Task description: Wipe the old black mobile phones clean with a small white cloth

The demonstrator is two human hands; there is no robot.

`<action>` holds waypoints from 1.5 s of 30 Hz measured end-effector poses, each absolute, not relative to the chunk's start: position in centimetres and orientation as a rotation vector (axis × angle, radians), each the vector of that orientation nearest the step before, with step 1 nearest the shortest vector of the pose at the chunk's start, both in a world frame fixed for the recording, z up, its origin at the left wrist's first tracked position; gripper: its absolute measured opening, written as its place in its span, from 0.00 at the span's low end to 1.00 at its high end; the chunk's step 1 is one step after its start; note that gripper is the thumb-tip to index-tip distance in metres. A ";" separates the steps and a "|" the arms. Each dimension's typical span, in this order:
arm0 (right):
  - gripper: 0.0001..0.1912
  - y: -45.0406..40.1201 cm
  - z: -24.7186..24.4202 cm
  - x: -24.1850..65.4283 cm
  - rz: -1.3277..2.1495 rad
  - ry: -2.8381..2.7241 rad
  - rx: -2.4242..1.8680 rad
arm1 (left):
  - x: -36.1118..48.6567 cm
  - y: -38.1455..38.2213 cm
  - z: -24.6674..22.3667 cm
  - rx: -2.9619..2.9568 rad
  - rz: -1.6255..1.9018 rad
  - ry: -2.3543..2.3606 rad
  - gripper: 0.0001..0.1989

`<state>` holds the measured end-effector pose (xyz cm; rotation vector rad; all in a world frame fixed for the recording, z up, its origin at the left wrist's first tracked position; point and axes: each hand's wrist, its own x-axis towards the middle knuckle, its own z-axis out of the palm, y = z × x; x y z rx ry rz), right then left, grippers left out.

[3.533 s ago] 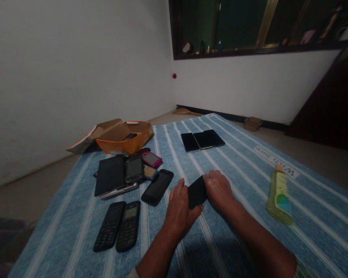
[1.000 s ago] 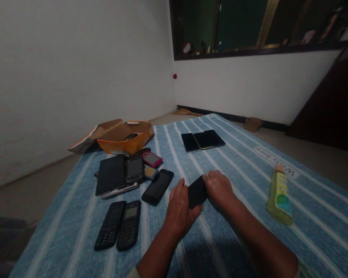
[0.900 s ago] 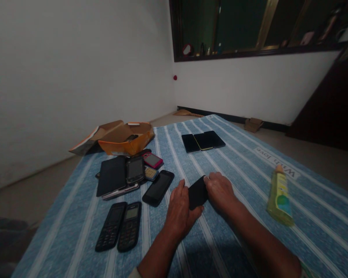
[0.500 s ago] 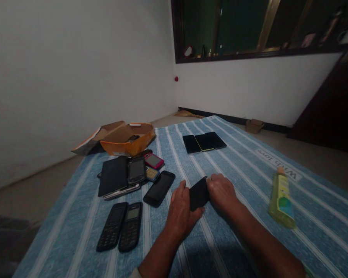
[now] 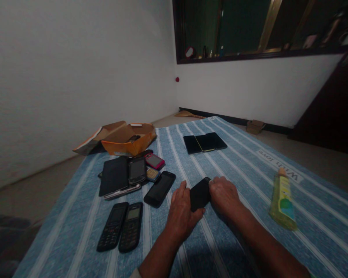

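Note:
A black smartphone (image 5: 200, 194) lies tilted between my hands over the striped cloth. My left hand (image 5: 179, 208) grips its left side, thumb along the near edge and fingers along the far one. Against the phone's right end, my right hand (image 5: 224, 193) is closed with curled fingers; whatever may be inside them is hidden. Just left of my hands lies another black smartphone (image 5: 159, 189). Two black keypad phones (image 5: 112, 227) lie side by side nearer to me.
A black tablet-like slab (image 5: 113, 176), a grey phone (image 5: 137, 170), a pink phone (image 5: 154, 160) and a blue phone (image 5: 152, 174) are piled before an open orange box (image 5: 127, 148). Dark phones (image 5: 192, 144) lie farther back. A yellow-green bottle (image 5: 283, 202) lies at right.
My right hand has shifted slightly right along the phone's end. My left hand keeps its hold, and the view has moved a little.

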<state>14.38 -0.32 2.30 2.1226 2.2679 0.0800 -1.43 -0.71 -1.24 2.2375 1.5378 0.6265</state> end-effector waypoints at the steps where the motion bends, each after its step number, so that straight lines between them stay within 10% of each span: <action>1: 0.14 -0.3 2.3 14.4 0.082 2.270 2.120 | -1.4 -0.7 -1.3 2.239 0.630 1.535 0.28; 45: 0.15 -0.4 2.6 14.7 0.039 2.244 2.126 | -1.5 -0.7 -1.3 2.231 0.696 1.517 0.26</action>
